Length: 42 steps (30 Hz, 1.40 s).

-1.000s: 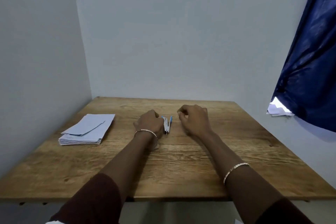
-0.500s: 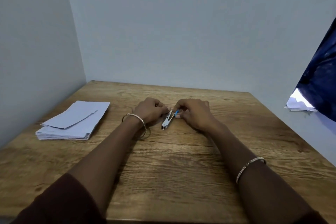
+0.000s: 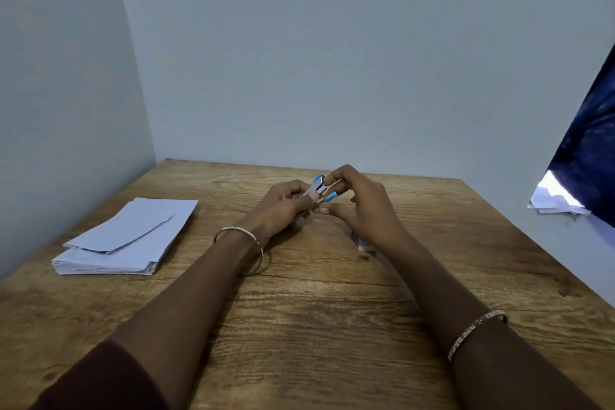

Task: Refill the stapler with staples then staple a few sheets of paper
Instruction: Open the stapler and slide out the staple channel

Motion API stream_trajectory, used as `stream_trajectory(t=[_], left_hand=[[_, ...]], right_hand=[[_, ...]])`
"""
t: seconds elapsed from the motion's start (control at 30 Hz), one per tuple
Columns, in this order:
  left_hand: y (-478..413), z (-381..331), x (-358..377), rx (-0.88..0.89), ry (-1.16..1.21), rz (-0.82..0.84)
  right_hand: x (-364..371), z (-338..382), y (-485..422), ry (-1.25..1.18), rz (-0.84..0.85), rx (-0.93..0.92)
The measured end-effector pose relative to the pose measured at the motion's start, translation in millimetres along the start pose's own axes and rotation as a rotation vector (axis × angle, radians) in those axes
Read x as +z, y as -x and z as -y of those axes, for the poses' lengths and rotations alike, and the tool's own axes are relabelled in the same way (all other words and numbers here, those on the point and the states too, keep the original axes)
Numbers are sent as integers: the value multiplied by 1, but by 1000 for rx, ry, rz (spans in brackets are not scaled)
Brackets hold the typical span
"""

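Stapler (image 3: 318,189): raised above wooden surface (image 3: 332,309), near its far middle, metal with blue ends, hinged apart. Left hand (image 3: 283,206): grip clenched around stapler body. Right hand (image 3: 362,210): fingertips pinching upper arm of stapler. Paper stack (image 3: 129,240): flat at left of surface, well apart from both hands. Small white item (image 3: 362,246): beneath right wrist, mostly hidden.

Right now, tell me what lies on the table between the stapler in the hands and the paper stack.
Nothing visible does. The small silver and blue stapler is held above the wooden table; only bare wood lies between it and the white paper stack to its left.
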<state>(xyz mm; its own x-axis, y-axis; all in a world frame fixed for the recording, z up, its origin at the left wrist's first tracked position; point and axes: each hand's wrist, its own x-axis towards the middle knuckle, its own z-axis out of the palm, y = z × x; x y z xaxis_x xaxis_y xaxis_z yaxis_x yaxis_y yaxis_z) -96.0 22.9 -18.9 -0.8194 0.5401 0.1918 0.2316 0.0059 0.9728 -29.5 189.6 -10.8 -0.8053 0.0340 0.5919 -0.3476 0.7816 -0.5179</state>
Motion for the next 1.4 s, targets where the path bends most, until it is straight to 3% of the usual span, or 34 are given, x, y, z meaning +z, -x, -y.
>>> stream_trajectory(t=[0.23,0.53,0.73,0.87,1.2,1.4], left_hand=[[-1,9,0,73,73,75],[6,4,-11,10,99,227],[5,4,-9,-6,176,187],[0,8,-11,-15,286,137],[-2,9,-2,73,240,-18],[-4,8,4,127,325,-83]], right_hand=[[2,5,1,-21,22,-21],[-1,12,4,-95,77,20],[0,14,5,-149,74,41],[5,16,4,-347,26,194],[15,9,1,-598,-134,453],[13,8,0,-650,-161,438]])
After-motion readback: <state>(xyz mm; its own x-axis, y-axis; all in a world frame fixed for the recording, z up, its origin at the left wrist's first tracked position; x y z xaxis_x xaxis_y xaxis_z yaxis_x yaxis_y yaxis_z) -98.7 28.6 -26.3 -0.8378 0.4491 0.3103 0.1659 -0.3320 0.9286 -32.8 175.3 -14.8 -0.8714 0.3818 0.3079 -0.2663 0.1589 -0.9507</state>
